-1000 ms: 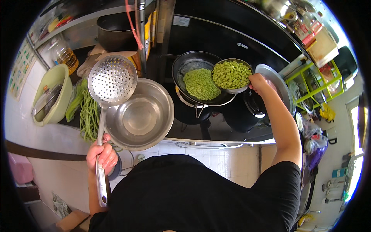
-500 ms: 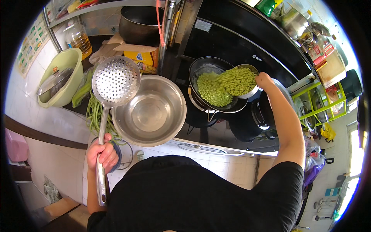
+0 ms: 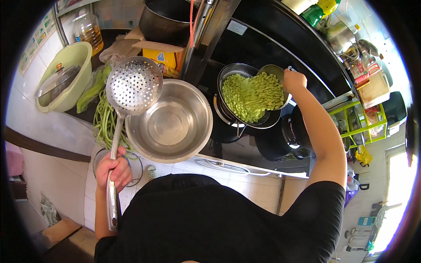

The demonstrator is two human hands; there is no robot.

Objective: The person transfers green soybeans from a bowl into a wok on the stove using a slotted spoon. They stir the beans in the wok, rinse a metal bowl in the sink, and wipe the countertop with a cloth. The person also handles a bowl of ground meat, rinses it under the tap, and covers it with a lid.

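– How do the fingers stand?

– The right hand [image 3: 294, 81], in the upper right of the frame, grips the rim of a small metal bowl [image 3: 272, 69]; I cannot tell how its hidden fingertips lie. The left hand [image 3: 114, 171], at the lower left, is wrapped around the handle of a perforated skimmer [image 3: 133, 87].

– What could go wrong from here?

– In my judgement, too quick a tilt could throw some green beans [image 3: 239, 94] over the edge of the wok [image 3: 269, 119]. A weak hold on the rim could let the bowl slip.

– And where are these beans?

– Just to the left of the right fingers: partly in the tilted bowl, partly in the wok, right of centre.

– Further out?

– A wide steel basin [image 3: 175, 127] is at centre left, with long green pods [image 3: 104, 127] beside it.
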